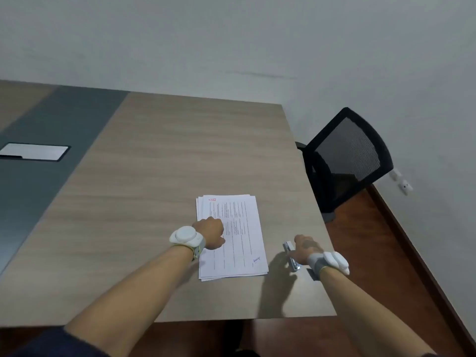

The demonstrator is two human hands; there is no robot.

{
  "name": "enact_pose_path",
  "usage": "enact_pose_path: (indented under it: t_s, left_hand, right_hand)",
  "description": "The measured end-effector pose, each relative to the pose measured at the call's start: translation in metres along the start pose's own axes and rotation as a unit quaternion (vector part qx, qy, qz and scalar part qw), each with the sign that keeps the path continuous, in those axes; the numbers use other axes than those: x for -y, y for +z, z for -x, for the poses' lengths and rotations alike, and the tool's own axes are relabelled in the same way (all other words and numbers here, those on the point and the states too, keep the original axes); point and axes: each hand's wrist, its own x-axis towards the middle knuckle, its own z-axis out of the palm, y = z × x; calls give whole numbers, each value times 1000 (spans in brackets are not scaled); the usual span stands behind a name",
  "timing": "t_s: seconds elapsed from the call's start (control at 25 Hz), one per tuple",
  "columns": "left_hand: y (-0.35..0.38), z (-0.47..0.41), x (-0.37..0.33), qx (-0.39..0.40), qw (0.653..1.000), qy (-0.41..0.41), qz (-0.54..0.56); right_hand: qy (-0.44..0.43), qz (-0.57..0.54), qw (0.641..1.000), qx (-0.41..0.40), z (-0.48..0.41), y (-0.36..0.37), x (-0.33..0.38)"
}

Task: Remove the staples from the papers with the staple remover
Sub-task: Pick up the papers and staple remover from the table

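Note:
A stack of white printed papers (239, 235) lies on the wooden table (154, 176) near its right front corner. My left hand (210, 231) rests on the left side of the stack, fingers curled down against the top sheet. To the right of the papers, my right hand (304, 249) is closed around a small silver and white staple remover (291, 256) that sits on or just above the table. No staples can be made out at this distance.
A black mesh office chair (345, 161) stands beyond the table's right edge. A grey strip with a white cable-port cover (33, 152) runs along the table's left side. The table's front edge (231, 319) lies close below my forearms.

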Motion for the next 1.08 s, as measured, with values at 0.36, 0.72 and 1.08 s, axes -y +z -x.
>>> enact_pose_path:
  t_s: [0.36, 0.72, 1.08]
  left_hand:
    - [8, -62, 4, 54, 998, -10, 13]
    - [-2, -119, 20, 34, 997, -58, 48]
    - [-9, -176, 41, -19, 997, -44, 67]
  right_hand:
    - [53, -3, 998, 24, -54, 25, -2]
    - [-28, -62, 998, -2, -116, -16, 61]
    - [-135, -219, 964, 67, -137, 9, 159]
